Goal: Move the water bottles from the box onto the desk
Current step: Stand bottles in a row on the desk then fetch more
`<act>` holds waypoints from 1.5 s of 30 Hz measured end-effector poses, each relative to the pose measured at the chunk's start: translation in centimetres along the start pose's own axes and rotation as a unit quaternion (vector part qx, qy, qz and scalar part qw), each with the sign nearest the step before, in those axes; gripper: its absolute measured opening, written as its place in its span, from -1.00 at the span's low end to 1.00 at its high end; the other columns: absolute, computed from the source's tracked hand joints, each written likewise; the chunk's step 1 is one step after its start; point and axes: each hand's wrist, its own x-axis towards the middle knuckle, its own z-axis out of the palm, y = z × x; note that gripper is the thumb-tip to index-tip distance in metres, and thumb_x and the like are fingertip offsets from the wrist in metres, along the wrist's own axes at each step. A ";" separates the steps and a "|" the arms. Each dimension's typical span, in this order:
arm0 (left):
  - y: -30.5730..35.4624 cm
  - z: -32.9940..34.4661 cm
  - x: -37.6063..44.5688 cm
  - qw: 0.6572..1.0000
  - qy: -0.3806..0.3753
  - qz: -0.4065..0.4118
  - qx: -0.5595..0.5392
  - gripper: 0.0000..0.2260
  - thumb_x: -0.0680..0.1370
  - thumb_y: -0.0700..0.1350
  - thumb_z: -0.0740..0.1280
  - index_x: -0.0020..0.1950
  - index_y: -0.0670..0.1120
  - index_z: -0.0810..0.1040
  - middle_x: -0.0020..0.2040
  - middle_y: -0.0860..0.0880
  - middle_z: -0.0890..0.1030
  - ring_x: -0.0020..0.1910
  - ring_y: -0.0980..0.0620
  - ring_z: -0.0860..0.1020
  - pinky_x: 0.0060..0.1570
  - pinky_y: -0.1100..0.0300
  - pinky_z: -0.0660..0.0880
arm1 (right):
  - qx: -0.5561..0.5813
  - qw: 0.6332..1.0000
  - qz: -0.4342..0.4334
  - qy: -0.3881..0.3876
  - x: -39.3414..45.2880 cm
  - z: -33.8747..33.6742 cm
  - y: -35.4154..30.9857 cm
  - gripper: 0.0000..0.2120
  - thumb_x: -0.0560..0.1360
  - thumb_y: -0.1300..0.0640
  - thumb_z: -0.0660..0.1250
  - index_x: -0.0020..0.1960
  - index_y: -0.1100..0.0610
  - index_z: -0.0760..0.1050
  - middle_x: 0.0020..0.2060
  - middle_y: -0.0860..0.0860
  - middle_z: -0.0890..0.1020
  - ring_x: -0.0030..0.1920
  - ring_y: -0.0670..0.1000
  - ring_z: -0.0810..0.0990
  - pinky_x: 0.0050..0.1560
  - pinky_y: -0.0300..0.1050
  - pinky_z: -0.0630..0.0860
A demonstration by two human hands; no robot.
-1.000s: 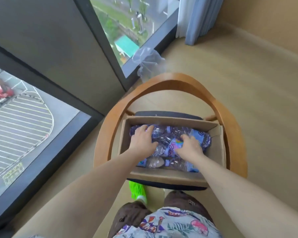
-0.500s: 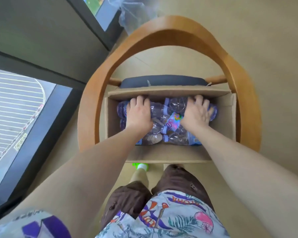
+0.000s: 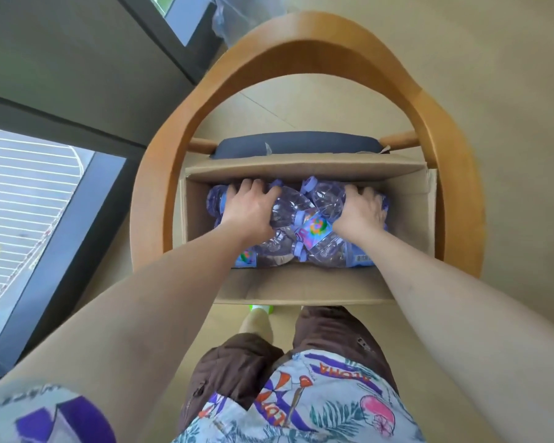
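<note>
Both hands down in the box (image 3: 304, 284), taking hold of bottles (image 3: 314, 231).

The bottles lie heaped in the box on the chair (image 3: 454, 174). Our left hand (image 3: 250, 211) and right hand (image 3: 362, 211) each have fingers curled over one bottle. We should close round each barrel, lift straight up, clearing the flaps; no bench in view.

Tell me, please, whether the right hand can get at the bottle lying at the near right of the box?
Probably yes: the box is open-topped, that bottle lies uncovered beneath the right hand.
</note>
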 end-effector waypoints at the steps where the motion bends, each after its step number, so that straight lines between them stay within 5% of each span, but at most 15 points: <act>1: 0.1 -0.4 0.2 1.000 -0.020 0.006 0.015 -0.32 0.35 0.08 0.51 0.43 0.05 0.40 0.25 -0.15 0.46 0.29 -0.22 0.38 0.28 -0.14 0.33 | 0.013 1.000 -0.001 -0.007 0.3 -0.1 0.2 -0.34 0.41 0.16 0.45 0.44 0.06 0.28 0.37 0.19 0.32 0.44 0.27 0.24 0.38 0.18 0.32; 5: 1.2 -1.6 0.3 0.993 -0.084 0.034 0.076 -0.42 0.36 -0.01 0.50 0.36 0.04 0.43 0.26 -0.14 0.42 0.30 -0.19 0.38 0.23 -0.13 0.37 | 0.046 0.999 -0.017 -0.017 0.1 -0.1 0.8 -0.31 0.38 0.27 0.46 0.42 0.12 0.24 0.35 0.19 0.39 0.41 0.28 0.35 0.35 0.17 0.40; 10: 1.3 -1.8 -1.5 0.994 -0.079 0.061 0.033 -0.50 0.41 -0.13 0.43 0.33 -0.01 0.41 0.24 -0.06 0.52 0.28 -0.15 0.45 0.31 -0.10 0.30 | 0.047 0.998 -0.040 0.008 -0.8 -0.1 1.5 -0.38 0.34 0.31 0.46 0.30 0.11 0.26 0.22 0.15 0.51 0.29 0.27 0.47 0.18 0.14 0.48; 14: 1.5 -2.5 -2.9 0.993 -0.090 0.075 0.020 -0.40 0.37 -0.12 0.48 0.39 0.03 0.41 0.22 -0.04 0.53 0.31 -0.14 0.45 0.35 -0.14 0.30 | 0.086 0.996 -0.025 0.002 -1.7 -0.9 1.7 -0.36 0.29 0.29 0.50 0.24 0.04 0.26 0.17 0.11 0.54 0.23 0.24 0.53 0.02 0.01 0.48; 21: 1.7 -3.7 -5.7 0.978 -0.097 -0.023 -0.182 -0.36 0.21 -0.04 0.59 0.25 0.05 0.47 -0.02 0.01 0.56 0.12 -0.12 0.54 -0.09 0.11 0.43 | 0.094 0.993 -0.072 -0.003 -5.0 -2.2 1.4 -0.19 0.21 0.24 0.58 0.33 -0.09 0.29 0.06 0.04 0.55 0.14 0.21 0.54 -0.10 -0.02 0.49; 24: 1.4 -4.8 -8.0 0.945 -0.085 -0.073 -0.307 -0.11 0.19 0.01 0.58 0.52 0.00 0.42 0.31 -0.05 0.56 0.29 -0.10 0.51 0.12 0.13 0.52 | 0.145 0.984 -0.105 -0.014 -7.0 -3.1 1.2 -0.15 0.13 0.16 0.66 0.31 -0.09 0.33 0.05 0.01 0.55 0.09 0.16 0.53 -0.05 0.03 0.55; 26: 1.1 -5.8 -9.8 0.926 -0.062 -0.082 -0.362 -0.07 0.16 0.02 0.56 0.53 -0.05 0.42 0.38 -0.06 0.53 0.33 -0.11 0.50 0.10 0.16 0.51 | 0.208 0.971 -0.119 -0.010 -8.5 -3.8 0.8 -0.20 0.10 0.05 0.71 0.22 -0.10 0.38 0.02 -0.06 0.58 0.06 0.08 0.55 -0.06 0.01 0.53; 30: -0.7 -8.5 -13.9 0.850 0.044 -0.106 -0.514 -0.59 0.10 -0.04 0.52 -0.07 -0.04 0.65 -0.11 -0.01 0.70 -0.06 -0.05 0.66 -0.19 0.17 0.58 | 0.336 0.929 -0.154 -0.008 -12.6 -5.2 -1.5 -0.30 0.03 -0.16 0.71 0.04 -0.16 0.42 -0.03 -0.23 0.58 -0.01 -0.14 0.58 0.01 -0.01 0.56; 33: -2.1 -10.5 -17.7 0.797 0.104 -0.111 -0.585 -0.84 0.13 -0.12 0.48 -0.31 -0.04 0.63 -0.30 -0.01 0.66 -0.27 -0.03 0.63 -0.18 0.11 0.58 | 0.427 0.886 -0.182 0.007 -15.7 -6.1 -4.2 -0.30 -0.03 -0.17 0.69 0.02 -0.06 0.51 0.03 -0.09 0.65 0.04 -0.01 0.66 0.14 0.08 0.59; 37: -4.0 -13.1 -23.4 0.724 0.189 -0.132 -0.650 -0.82 0.11 -0.12 0.44 -0.31 -0.03 0.63 -0.35 0.00 0.62 -0.38 0.01 0.60 -0.31 0.21 0.58 | 0.494 0.834 -0.245 -0.010 -19.9 -8.1 -8.8 -0.28 0.04 -0.03 0.71 0.11 0.11 0.53 0.01 0.13 0.71 -0.03 0.16 0.72 0.14 0.21 0.63; 40: -5.7 -14.8 -27.3 0.679 0.259 -0.139 -0.673 -0.74 0.08 -0.12 0.43 -0.25 -0.09 0.61 -0.29 -0.07 0.65 -0.33 -0.07 0.63 -0.20 0.09 0.62 | 0.502 0.812 -0.298 -0.019 -22.9 -9.6 -12.6 -0.33 0.05 0.00 0.68 0.08 0.13 0.54 -0.11 0.05 0.72 -0.16 0.07 0.72 -0.04 0.06 0.64; 45: -8.7 -17.6 -33.5 0.609 0.384 -0.146 -0.678 -0.65 0.10 -0.10 0.52 -0.16 -0.09 0.56 -0.29 -0.09 0.68 -0.34 -0.07 0.65 -0.26 0.09 0.64 | 0.453 0.799 -0.391 -0.056 -27.0 -11.7 -19.1 -0.25 0.06 -0.02 0.68 0.15 0.22 0.50 -0.07 0.15 0.70 -0.15 0.10 0.72 0.00 0.12 0.66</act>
